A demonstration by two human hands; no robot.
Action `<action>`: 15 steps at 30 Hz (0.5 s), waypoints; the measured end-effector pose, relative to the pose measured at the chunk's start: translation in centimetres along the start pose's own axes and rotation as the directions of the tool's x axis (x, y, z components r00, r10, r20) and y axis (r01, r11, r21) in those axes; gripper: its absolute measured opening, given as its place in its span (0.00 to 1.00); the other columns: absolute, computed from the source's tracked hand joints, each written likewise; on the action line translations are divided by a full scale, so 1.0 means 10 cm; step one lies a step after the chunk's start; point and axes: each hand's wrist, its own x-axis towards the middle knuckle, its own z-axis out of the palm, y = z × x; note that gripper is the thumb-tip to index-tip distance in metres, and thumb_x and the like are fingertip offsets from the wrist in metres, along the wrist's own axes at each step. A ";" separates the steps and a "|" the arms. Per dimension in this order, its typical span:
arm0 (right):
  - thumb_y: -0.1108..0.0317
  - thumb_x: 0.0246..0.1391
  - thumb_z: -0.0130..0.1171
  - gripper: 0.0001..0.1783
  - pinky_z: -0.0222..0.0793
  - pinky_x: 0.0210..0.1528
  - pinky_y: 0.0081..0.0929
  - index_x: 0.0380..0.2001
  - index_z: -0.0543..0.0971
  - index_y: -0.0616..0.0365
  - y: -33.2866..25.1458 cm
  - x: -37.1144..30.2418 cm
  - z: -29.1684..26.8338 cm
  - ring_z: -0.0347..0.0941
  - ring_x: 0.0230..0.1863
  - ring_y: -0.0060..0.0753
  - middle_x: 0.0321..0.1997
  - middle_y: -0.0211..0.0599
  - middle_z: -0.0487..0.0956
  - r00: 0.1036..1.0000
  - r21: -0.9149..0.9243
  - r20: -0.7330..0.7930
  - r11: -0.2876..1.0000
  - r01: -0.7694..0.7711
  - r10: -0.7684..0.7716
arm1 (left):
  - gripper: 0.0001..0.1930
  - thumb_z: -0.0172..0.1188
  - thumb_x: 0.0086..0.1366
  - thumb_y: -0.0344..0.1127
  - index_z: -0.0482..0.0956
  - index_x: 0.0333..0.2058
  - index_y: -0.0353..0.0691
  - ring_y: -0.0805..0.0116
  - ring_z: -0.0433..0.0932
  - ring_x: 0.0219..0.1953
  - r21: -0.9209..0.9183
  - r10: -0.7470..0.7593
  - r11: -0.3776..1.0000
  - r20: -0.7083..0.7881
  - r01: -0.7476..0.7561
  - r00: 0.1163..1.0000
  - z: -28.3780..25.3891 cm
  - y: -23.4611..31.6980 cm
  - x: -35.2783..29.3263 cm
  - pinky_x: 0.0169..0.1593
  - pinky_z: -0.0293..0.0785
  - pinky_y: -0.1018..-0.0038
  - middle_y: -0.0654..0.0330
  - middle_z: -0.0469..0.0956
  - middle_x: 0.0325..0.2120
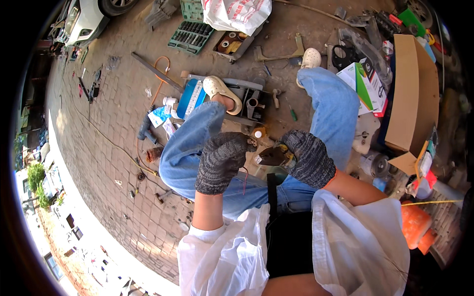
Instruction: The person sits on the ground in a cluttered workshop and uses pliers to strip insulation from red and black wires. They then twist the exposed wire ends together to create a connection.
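My left hand (222, 160), in a dark grey knitted glove, is closed on a small brownish metal part (252, 143). A thin red wire (245, 178) hangs below those fingers. My right hand (310, 159), gloved the same way, grips a dark flat-sided piece (271, 157) with a pale end and a yellowish patch by the fingers. Only a narrow gap separates the two held parts, above my lap. Just beyond them stands a small bottle (258, 133) with a white cap and amber contents.
Beyond my knees lie a blue tray (189, 98), a grey metal tool box (253, 101) and a green-handled screwdriver (293, 115). A green socket case (190, 37) lies farther off. On the right is a cardboard box (412, 93); a hose (111, 140) crosses the brick paving on the left.
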 end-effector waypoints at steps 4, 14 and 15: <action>0.63 0.44 0.66 0.18 0.72 0.40 0.40 0.38 0.76 0.59 0.01 0.02 0.02 0.75 0.37 0.51 0.36 0.46 0.77 0.996 0.039 -0.087 0.999 0.008 -0.005 | 0.13 0.65 0.55 0.36 0.82 0.34 0.32 0.77 0.72 0.22 0.411 0.307 0.883 -0.144 -0.225 0.941 0.08 0.02 -0.02 0.26 0.66 0.80 0.63 0.78 0.23; 0.56 0.53 0.60 0.22 0.69 0.46 0.42 0.43 0.75 0.62 -0.11 0.06 0.01 0.73 0.42 0.52 0.39 0.51 0.76 0.953 0.046 0.071 0.953 -0.299 0.296 | 0.08 0.67 0.52 0.27 0.83 0.33 0.37 0.61 0.76 0.26 0.940 0.769 0.042 0.187 -0.340 0.611 0.40 -0.06 -0.10 0.32 0.71 0.71 0.55 0.76 0.23; 0.56 0.52 0.60 0.22 0.69 0.46 0.42 0.43 0.75 0.62 -0.14 0.08 0.00 0.73 0.43 0.52 0.39 0.51 0.76 0.954 0.028 0.063 0.955 -0.297 0.295 | 0.08 0.67 0.52 0.27 0.83 0.33 0.37 0.61 0.76 0.26 0.941 0.768 0.034 0.191 -0.337 0.611 0.41 -0.07 -0.10 0.32 0.71 0.71 0.55 0.76 0.23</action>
